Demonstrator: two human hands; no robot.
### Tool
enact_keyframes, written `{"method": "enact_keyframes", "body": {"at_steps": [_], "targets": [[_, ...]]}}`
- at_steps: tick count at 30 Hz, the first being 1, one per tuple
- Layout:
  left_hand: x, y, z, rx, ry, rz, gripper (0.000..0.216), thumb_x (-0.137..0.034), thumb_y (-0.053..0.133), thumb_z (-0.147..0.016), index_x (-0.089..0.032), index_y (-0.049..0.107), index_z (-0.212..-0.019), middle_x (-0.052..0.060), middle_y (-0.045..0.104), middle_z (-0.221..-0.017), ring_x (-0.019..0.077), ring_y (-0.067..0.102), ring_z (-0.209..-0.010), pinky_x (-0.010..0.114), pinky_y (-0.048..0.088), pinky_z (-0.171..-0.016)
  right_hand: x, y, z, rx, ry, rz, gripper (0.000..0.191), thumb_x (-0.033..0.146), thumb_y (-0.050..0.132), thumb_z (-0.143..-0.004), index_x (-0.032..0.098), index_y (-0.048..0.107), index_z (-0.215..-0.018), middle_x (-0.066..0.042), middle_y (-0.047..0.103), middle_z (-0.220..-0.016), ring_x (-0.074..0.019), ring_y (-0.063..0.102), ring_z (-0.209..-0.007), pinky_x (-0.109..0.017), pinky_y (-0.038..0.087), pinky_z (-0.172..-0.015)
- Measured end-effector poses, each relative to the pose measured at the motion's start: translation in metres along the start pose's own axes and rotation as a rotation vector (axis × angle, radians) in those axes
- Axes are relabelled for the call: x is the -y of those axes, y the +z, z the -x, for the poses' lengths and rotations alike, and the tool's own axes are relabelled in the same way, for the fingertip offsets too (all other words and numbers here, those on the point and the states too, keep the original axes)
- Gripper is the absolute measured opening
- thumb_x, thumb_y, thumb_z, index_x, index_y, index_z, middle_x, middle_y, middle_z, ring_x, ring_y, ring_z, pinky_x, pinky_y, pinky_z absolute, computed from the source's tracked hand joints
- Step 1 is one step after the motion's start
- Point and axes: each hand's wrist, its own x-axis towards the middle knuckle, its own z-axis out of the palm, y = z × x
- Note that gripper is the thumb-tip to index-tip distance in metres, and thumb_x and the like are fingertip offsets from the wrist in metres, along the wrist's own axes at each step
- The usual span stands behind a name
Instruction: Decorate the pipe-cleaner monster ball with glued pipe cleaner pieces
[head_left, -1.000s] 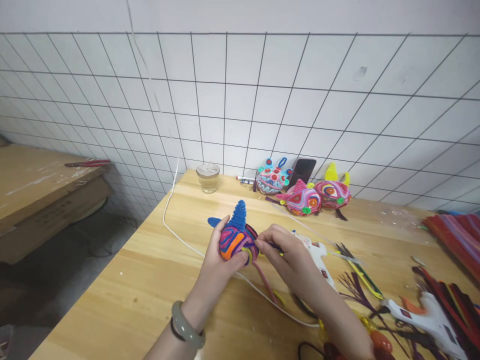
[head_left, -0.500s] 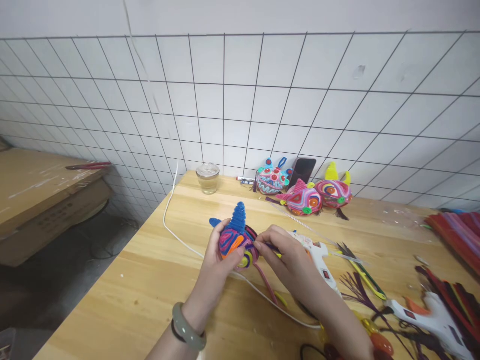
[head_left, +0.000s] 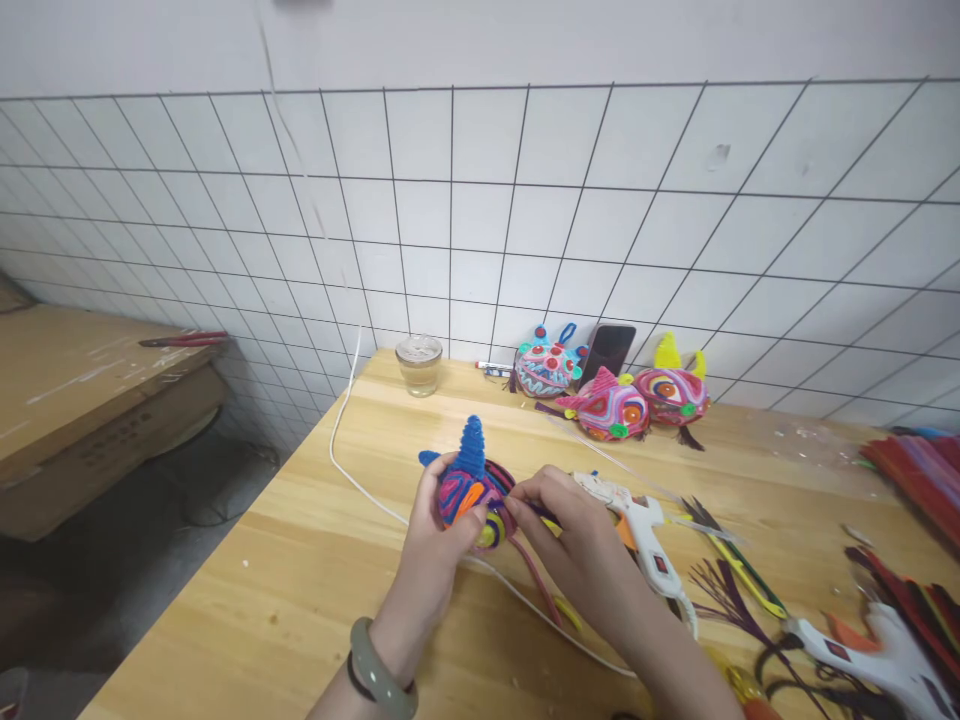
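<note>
My left hand (head_left: 431, 540) is wrapped round a colourful pipe-cleaner ornament (head_left: 459, 490), with its thumb pressed on the front. The ornament is round, striped in pink, blue and purple, with blue fuzzy fins, an orange piece and a yellow-ringed spot. At its right side, my right hand (head_left: 566, 515) pinches a dark purple pipe cleaner (head_left: 541, 508), whose end touches the ornament by my left thumb. A pink strip (head_left: 536, 575) hangs below the ornament. Just beyond my right hand lies a white glue gun (head_left: 649, 540).
Three finished-looking ornaments (head_left: 611, 405) and a phone (head_left: 609, 352) stand by the tiled wall. A glass cup (head_left: 419, 365) is at the back left. Scissors (head_left: 720, 545), another glue gun (head_left: 862, 645) and bundled pipe cleaners (head_left: 919, 490) lie right. A white cable (head_left: 360, 485) crosses the table.
The camera view has shifted slightly, so the table things sit a little lower. Both hands keep their hold in nearly the same place on the ornament.
</note>
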Motion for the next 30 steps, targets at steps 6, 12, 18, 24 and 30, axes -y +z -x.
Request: {"method": "enact_keyframes", "body": {"at_steps": [6, 12, 18, 24, 30], "targets": [[-0.001, -0.0014, -0.0024, -0.072, -0.007, 0.066, 0.053, -0.027, 0.073, -0.065, -0.025, 0.049, -0.113, 0.004, 0.062, -0.101, 0.017, 0.06, -0.088, 0.029, 0.048, -0.077, -0.0019, 0.0035, 0.0008, -0.035, -0.007, -0.038, 0.01, 0.017, 0.049, -0.089, 0.021, 0.058, -0.086, -0.003, 0.059, -0.079, -0.0158, 0.055, -0.072, -0.026, 0.044, -0.064], [0.0001, -0.0023, -0.0025, -0.065, -0.016, 0.081, 0.051, -0.025, 0.07, -0.069, -0.026, 0.048, -0.115, 0.003, 0.062, -0.099, 0.0161, 0.06, -0.088, 0.028, 0.047, -0.079, -0.0045, 0.0031, 0.0015, -0.04, -0.062, -0.007, 0.013, 0.015, 0.046, -0.091, 0.021, 0.055, -0.084, -0.003, 0.058, -0.079, -0.0165, 0.055, -0.073, -0.027, 0.044, -0.065], [0.0008, -0.0019, -0.0028, -0.028, -0.027, 0.065, 0.054, -0.025, 0.071, -0.067, -0.025, 0.047, -0.116, 0.005, 0.061, -0.103, 0.0185, 0.059, -0.093, 0.03, 0.047, -0.081, -0.0055, 0.0028, 0.0001, -0.041, -0.1, 0.056, 0.014, 0.013, 0.043, -0.092, 0.022, 0.053, -0.088, -0.004, 0.055, -0.082, -0.0166, 0.055, -0.074, -0.028, 0.045, -0.066], [0.0013, -0.0018, -0.0025, 0.017, -0.023, 0.054, 0.056, -0.021, 0.07, -0.066, -0.024, 0.047, -0.117, 0.006, 0.061, -0.102, 0.0178, 0.058, -0.09, 0.03, 0.047, -0.079, -0.0058, 0.001, -0.0008, -0.029, -0.108, 0.062, 0.015, 0.012, 0.042, -0.093, 0.021, 0.053, -0.088, -0.004, 0.053, -0.082, -0.0162, 0.055, -0.075, -0.028, 0.046, -0.067], [0.0, -0.0017, -0.0018, 0.0, -0.049, 0.077, 0.055, -0.019, 0.068, -0.069, -0.026, 0.044, -0.118, 0.004, 0.061, -0.1, 0.0159, 0.058, -0.087, 0.029, 0.046, -0.078, -0.0036, 0.0067, 0.0001, -0.058, -0.107, 0.052, 0.016, 0.01, 0.042, -0.092, 0.02, 0.052, -0.086, -0.004, 0.054, -0.081, -0.0163, 0.055, -0.073, -0.028, 0.046, -0.066]]}}
